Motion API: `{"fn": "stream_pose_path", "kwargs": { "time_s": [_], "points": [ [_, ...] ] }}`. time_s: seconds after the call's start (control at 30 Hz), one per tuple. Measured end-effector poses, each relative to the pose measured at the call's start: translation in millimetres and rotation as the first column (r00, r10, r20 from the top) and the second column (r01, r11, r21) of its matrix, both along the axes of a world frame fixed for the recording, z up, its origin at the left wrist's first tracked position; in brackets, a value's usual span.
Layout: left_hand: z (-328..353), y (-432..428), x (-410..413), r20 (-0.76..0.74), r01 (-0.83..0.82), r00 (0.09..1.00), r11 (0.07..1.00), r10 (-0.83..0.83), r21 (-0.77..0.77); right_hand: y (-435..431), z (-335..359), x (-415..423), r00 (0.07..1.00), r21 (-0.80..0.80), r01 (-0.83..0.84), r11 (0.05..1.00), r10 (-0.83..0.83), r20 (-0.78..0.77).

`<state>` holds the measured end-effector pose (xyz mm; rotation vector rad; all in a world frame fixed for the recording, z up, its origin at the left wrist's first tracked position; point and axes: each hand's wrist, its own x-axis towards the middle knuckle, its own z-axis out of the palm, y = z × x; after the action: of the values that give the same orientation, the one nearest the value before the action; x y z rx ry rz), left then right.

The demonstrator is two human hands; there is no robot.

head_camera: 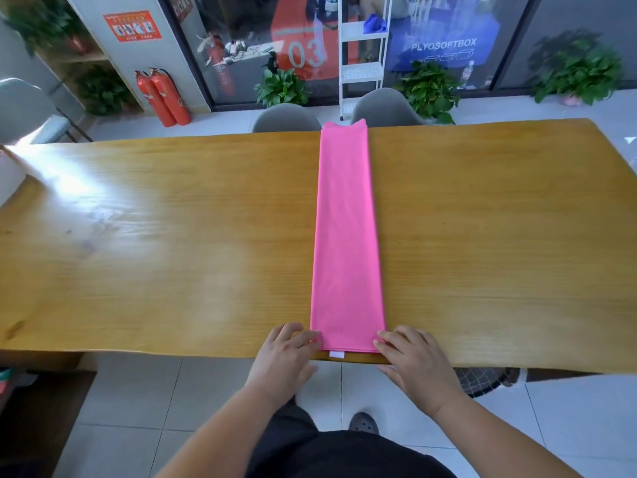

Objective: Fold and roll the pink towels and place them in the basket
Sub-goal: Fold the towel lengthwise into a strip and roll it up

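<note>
A pink towel (344,236), folded into one long narrow strip, lies flat across the wooden table (155,236). It runs straight from the near edge, in front of the person, to the far edge, where its end sticks up a little past the tabletop with two small raised corners. A small white tag (333,354) shows at the middle of the near end, right at the table's edge. The left hand (286,353) rests at the strip's near left corner, fingers gently bent and fingertips pressing on the cloth, while its thumb hangs off the table edge and grips nothing. The right hand (413,360) mirrors it at the near right corner, fingertips touching the towel's edge, fingers loose and only slightly bent, thumb low by the table's rim. Neither hand lifts the cloth, which stays flat under both. Beyond the table stand two grey chairs (286,117), a white shelf rack (362,63) and potted plants (282,88) along a glass wall, with two red fire extinguishers (163,96) to the left. Pale floor tiles (138,391) show below the table.
</note>
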<state>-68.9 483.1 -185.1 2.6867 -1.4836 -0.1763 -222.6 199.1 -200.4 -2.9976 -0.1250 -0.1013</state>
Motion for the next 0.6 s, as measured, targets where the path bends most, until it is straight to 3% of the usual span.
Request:
{"fn": "stream_pose_path", "kwargs": {
  "time_s": [0.33, 0.47, 0.6],
  "points": [
    [-29.2, -7.9, -5.7, 0.101, 0.021, 0.995, 0.976, 0.001, -0.217, 11.6, -14.7, -6.5, 0.987, 0.094, 0.069, 0.993, -0.082, 0.138],
    [-31.5, -2.6, -8.5, -0.048, -0.132, 0.991, 0.937, 0.124, -0.324, 13.5, -18.1, -7.7, 0.979, 0.163, 0.102, 0.981, -0.129, 0.161],
    [-19.4, -7.8, -0.3, -0.302, -0.368, 0.909, 0.894, 0.288, -0.256, 18.7, -11.4, 1.6, 0.942, 0.298, 0.288, 0.910, -0.325, 0.079]
  ]
}}
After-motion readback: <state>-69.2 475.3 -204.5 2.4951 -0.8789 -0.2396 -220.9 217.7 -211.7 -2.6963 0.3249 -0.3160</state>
